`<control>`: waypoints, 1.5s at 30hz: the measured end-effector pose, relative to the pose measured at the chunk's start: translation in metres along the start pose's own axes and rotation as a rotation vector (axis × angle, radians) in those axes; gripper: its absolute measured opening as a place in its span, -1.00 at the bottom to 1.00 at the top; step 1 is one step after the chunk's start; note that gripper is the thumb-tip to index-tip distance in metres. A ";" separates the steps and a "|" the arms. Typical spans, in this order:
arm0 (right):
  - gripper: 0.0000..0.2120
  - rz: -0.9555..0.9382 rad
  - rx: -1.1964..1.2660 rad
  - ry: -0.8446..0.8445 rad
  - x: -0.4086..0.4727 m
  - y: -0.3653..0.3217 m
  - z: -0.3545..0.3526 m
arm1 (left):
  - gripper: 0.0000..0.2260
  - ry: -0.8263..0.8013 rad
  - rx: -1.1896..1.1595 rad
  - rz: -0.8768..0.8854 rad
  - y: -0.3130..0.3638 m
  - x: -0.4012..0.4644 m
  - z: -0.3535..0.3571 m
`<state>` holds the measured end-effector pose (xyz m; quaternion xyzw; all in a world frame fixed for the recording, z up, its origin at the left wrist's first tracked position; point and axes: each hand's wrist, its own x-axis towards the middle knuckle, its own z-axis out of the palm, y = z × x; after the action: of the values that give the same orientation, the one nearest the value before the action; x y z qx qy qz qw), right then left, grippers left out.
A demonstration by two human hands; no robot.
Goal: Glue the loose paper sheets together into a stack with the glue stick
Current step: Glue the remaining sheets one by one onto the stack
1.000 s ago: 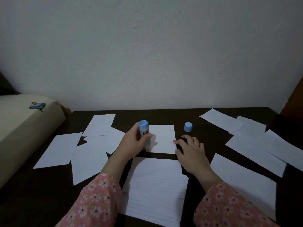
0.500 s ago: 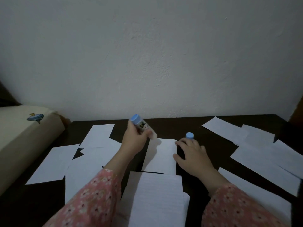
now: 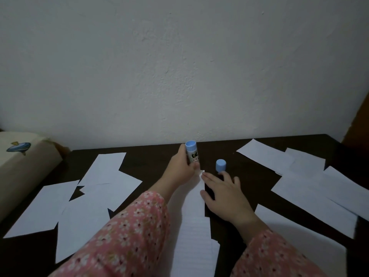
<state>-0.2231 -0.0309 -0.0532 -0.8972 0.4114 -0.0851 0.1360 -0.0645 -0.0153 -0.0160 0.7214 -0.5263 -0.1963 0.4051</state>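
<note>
Now the left hand [image 3: 182, 169] grips the glue stick [image 3: 192, 154] upright at center frame; the right hand [image 3: 221, 194], fingers spread, pins the sheet [image 3: 194, 198]. Best keep it flat and stroke evenly along the edges.

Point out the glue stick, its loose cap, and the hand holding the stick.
glue stick [image 3: 192, 154], head view, on the printed label of its barrel.
cap [image 3: 220, 165], head view, on its blue side wall.
left hand [image 3: 180, 169], head view, on the back of the hand.
</note>
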 end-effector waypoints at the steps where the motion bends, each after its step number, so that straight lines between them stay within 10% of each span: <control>1: -0.48 0.001 0.000 0.006 0.000 0.000 0.000 | -0.62 -0.005 0.005 0.009 -0.001 0.000 -0.001; 27: -0.49 0.041 0.052 0.052 0.001 0.000 0.000 | -0.49 -0.049 0.176 -0.046 -0.031 -0.001 -0.055; 38: -0.49 0.059 0.018 0.036 0.001 -0.002 0.000 | -0.70 0.506 -1.071 -0.395 -0.024 -0.046 -0.087; 45: -0.50 0.071 0.038 0.027 0.002 -0.001 0.000 | -0.90 0.427 -0.809 -0.505 -0.040 -0.093 -0.091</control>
<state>-0.2213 -0.0315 -0.0532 -0.8780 0.4432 -0.1000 0.1506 -0.0103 0.1089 -0.0070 0.6358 -0.1236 -0.3241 0.6895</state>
